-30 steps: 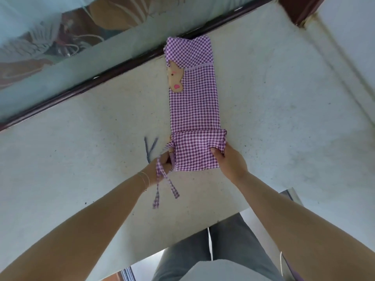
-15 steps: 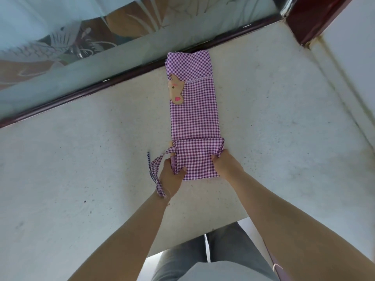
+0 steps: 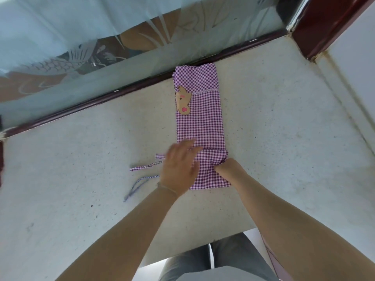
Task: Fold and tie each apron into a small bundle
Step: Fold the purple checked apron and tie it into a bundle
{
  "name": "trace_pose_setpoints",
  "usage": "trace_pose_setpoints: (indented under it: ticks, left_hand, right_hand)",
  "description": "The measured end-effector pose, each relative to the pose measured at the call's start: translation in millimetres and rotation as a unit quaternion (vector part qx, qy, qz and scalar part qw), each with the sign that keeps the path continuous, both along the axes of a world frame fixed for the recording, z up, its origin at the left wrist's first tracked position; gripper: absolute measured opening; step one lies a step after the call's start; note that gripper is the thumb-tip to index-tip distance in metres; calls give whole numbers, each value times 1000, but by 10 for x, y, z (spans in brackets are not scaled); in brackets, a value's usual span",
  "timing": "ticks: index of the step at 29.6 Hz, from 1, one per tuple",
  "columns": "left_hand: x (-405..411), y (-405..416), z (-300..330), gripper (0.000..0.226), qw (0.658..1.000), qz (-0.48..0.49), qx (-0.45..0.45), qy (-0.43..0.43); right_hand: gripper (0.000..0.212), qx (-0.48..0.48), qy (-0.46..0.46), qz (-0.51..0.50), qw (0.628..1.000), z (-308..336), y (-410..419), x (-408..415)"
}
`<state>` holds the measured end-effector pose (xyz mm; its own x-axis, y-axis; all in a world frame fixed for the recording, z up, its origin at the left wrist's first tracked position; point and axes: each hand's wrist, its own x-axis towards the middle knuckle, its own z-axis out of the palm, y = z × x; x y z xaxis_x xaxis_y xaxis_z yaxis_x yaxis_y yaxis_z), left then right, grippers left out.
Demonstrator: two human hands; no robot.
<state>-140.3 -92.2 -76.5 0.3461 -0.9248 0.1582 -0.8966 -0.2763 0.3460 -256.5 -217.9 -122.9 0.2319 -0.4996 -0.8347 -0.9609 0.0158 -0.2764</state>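
A purple-and-white checked apron (image 3: 199, 122) lies folded into a long narrow strip on the pale table (image 3: 81, 159), with a brown animal patch (image 3: 183, 103) near its far end. Its near end is folded over once. My left hand (image 3: 179, 169) hovers flat over the left side of that fold, fingers spread, blurred by motion. My right hand (image 3: 229, 170) pinches the fold's right edge. A checked tie strap (image 3: 145, 166) and a thin cord (image 3: 135, 186) lie loose on the table to the left of my left hand.
A frosted glass panel with a dark red frame (image 3: 121, 94) runs along the table's far side. A white wall (image 3: 353, 63) borders the right. The table's near edge (image 3: 213, 238) is just in front of my legs.
My left hand let go of the tie strap and moved up and over the folded end, fingers spread. The strap now lies on the table. My right hand kept its hold.
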Motion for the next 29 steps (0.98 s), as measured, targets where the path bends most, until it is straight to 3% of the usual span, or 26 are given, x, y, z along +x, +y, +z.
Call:
trace_pose_setpoints:
  ticks: [1, 3, 6, 8, 10, 11, 13, 15, 20, 23, 29]
  left_hand:
    - [-71, -92, -78, 53, 993, -86, 76, -30]
    - [-152, -178, -208, 80, 954, -159, 243, -70]
    - [-83, -195, -425, 88, 913, -148, 379, -30]
    - [-30, -198, -448, 85, 908, -147, 392, -24]
    - [-13, -213, -455, 77, 907, -147, 395, -15]
    - [-4, -213, -467, 73, 906, -143, 397, -9]
    - [12, -217, -483, 68, 910, -139, 392, 1]
    - [30, -213, -494, 71, 921, -122, 369, 27]
    - [113, -255, -482, 61, 932, -89, 337, 100]
    - [172, -233, -526, 60, 931, -89, 331, 121]
    - [160, -146, -605, 63, 943, -97, 299, 107]
  right_hand:
    - [35, -1, -1, -6, 1000, 11, -13, 5]
    - [32, 2, 5, -17, 1000, 35, -17, 11]
    - [33, -3, 6, -13, 1000, 79, -33, -32]
    - [36, -69, -12, -11, 998, 99, -22, -134]
    - [34, -201, -87, 9, 976, 134, -26, -304]
    - [37, -281, -156, 63, 945, 113, -58, -391]
    - [57, -378, -253, 269, 849, -2, -190, -561]
    - [77, -377, -261, 447, 768, -155, -356, -633]
    - [81, -345, -274, 561, 701, -209, -583, -422]
    - [81, -315, -296, 581, 689, -248, -616, -400]
    - [86, -199, -263, 596, 732, -293, -716, -511]
